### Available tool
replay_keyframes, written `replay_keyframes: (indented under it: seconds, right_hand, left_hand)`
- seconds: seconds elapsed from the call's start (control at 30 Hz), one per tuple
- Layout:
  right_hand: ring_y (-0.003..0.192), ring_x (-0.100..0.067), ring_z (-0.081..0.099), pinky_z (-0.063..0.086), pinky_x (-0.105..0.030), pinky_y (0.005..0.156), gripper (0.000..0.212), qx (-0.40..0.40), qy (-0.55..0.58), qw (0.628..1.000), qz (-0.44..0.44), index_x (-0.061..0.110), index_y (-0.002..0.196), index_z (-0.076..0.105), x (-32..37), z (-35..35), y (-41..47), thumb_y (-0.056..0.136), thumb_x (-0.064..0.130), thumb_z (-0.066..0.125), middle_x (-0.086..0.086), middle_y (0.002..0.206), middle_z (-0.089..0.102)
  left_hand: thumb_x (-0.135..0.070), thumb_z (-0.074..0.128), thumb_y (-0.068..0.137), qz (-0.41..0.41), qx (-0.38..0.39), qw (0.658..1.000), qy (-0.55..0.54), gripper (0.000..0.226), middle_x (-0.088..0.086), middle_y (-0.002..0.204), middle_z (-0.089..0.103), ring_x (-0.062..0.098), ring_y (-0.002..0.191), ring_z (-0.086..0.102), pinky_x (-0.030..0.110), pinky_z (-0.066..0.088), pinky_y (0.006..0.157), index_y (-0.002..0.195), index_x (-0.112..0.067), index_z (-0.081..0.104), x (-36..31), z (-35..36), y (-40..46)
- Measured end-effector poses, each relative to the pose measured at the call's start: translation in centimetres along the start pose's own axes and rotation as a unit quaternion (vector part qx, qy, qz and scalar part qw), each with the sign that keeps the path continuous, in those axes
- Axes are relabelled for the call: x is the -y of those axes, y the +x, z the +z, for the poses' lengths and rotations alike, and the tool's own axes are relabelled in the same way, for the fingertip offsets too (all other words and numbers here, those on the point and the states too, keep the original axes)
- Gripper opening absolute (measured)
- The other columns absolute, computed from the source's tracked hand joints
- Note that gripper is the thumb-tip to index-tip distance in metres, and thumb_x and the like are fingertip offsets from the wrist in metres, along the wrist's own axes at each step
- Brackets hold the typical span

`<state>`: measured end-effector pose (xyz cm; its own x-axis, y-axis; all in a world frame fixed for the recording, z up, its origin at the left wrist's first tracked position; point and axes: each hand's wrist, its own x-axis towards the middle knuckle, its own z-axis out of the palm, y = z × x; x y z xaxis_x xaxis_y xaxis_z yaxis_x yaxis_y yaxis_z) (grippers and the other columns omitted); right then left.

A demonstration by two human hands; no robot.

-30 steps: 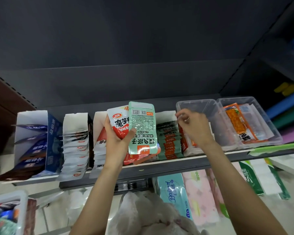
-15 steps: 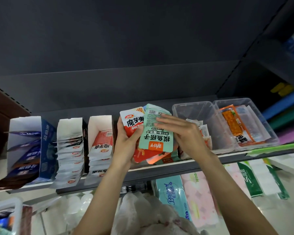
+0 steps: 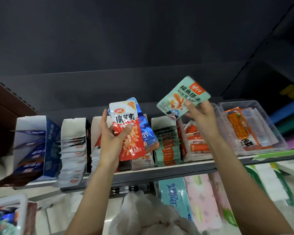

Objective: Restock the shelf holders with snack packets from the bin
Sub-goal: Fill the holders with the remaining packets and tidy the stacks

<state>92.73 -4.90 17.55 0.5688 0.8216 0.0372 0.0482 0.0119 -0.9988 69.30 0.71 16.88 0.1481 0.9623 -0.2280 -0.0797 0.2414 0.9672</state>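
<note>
Shelf [image 3: 159,172] holds cardboard holders [image 3: 75,150]; left hand [image 3: 111,143] grasps red packet [image 3: 127,133], right hand [image 3: 202,119] green packet [image 3: 181,97].

Grey shelf [image 3: 159,172], row of white card holders [image 3: 73,133] (packets stacked inside), two clear plastic trays [image 3: 268,126] at right

Hands [image 3: 200,116] hold packets [image 3: 182,97] — shelf [image 3: 176,170] behind.
</note>
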Motion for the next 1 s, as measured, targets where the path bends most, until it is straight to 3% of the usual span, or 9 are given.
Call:
replay_keyframes:
  seconds: [0.1,0.2,0.3,0.5,0.67,0.77,0.83,0.93,1.0]
  right_hand:
    - [0.09,0.001,0.066,0.051,-0.014,0.075,0.013,0.083,-0.165,0.982,-0.042,0.016,0.103,0.062,-1.0,-0.3,0.6,0.092,0.01,0.06,0.014,0.096,0.067]
    - [0.095,-0.008,0.065,0.053,-0.027,0.087,0.018,0.141,-0.307,0.938,-0.079,0.017,0.107,0.066,-2.4,-0.5,0.9,0.091,0.014,0.061,0.009,0.1,0.068]
    - [0.093,-0.007,0.066,0.054,-0.029,0.087,0.016,0.145,-0.289,0.943,-0.079,0.016,0.106,0.066,-2.5,0.0,1.1,0.091,0.012,0.06,0.005,0.1,0.069]
    - [0.094,-0.002,0.064,0.049,-0.018,0.085,0.024,0.173,-0.283,0.925,-0.188,0.017,0.102,0.07,-1.8,0.6,0.9,0.088,0.0,0.059,0.012,0.099,0.068]
    - [0.083,-0.008,0.061,0.044,-0.02,0.069,0.019,0.258,-0.414,0.863,-0.129,0.022,0.11,0.066,-3.8,-0.1,0.5,0.095,0.022,0.055,0.006,0.103,0.069]
    - [0.106,-0.013,0.052,0.041,-0.033,0.088,0.019,0.212,-0.434,0.855,-0.189,0.018,0.104,0.067,-4.5,-0.1,0.0,0.093,0.028,0.056,0.002,0.107,0.067]
    - [0.11,-0.024,0.05,0.042,-0.044,0.09,0.015,0.153,-0.498,0.824,-0.222,0.017,0.098,0.07,-5.0,0.0,-0.1,0.09,0.023,0.058,-0.002,0.107,0.067]
    - [0.128,-0.031,0.035,0.033,-0.049,0.1,0.029,0.133,-0.576,0.779,-0.208,0.017,0.112,0.069,-4.8,0.2,-0.9,0.093,0.023,0.047,-0.011,0.134,0.052]
    - [0.131,-0.025,0.034,0.032,-0.044,0.105,0.041,0.106,-0.495,0.834,-0.22,0.019,0.127,0.059,-3.2,0.6,-2.2,0.095,0.026,0.035,-0.007,0.139,0.046]
  left_hand:
    - [-0.009,0.07,0.082,-0.021,0.013,1.0,-0.005,0.06,-0.003,0.103,0.07,0.011,0.087,0.071,0.027,0.058,0.066,0.134,-0.021,0.043,0.1,-0.1,0.0]
    - [-0.013,0.07,0.082,-0.032,0.027,0.999,-0.011,0.044,0.0,0.105,0.072,0.015,0.088,0.071,0.029,0.058,0.07,0.122,-0.02,0.055,0.1,0.0,-0.3]
    - [-0.016,0.069,0.082,-0.039,0.035,0.998,-0.018,0.037,-0.003,0.099,0.073,0.016,0.087,0.071,0.032,0.058,0.072,0.117,-0.023,0.057,0.2,0.2,-0.6]
    - [-0.02,0.066,0.086,-0.051,0.019,0.998,-0.024,0.024,-0.002,0.096,0.073,0.016,0.085,0.071,0.035,0.056,0.075,0.109,-0.025,0.058,0.3,0.0,-0.9]
    - [-0.019,0.064,0.088,-0.054,0.009,0.998,-0.024,0.024,-0.004,0.094,0.073,0.014,0.083,0.071,0.031,0.056,0.07,0.11,-0.024,0.057,0.1,0.0,-1.2]
    - [-0.019,0.065,0.087,-0.056,0.004,0.998,-0.027,0.03,0.0,0.099,0.072,0.018,0.087,0.071,0.035,0.057,0.075,0.116,-0.021,0.055,-0.1,0.1,-1.5]
    - [-0.019,0.064,0.088,-0.059,0.003,0.998,-0.03,0.033,0.002,0.103,0.071,0.02,0.09,0.071,0.036,0.057,0.077,0.119,-0.02,0.054,-0.2,0.1,-1.7]
    - [-0.018,0.062,0.09,-0.062,0.015,0.997,-0.041,0.03,0.001,0.1,0.072,0.017,0.084,0.071,0.032,0.057,0.071,0.118,-0.02,0.053,-0.1,0.3,-1.9]
    - [-0.018,0.061,0.089,-0.054,0.032,0.997,-0.038,0.026,0.0,0.097,0.073,0.015,0.081,0.071,0.03,0.058,0.068,0.114,-0.021,0.054,-0.1,0.6,-2.1]
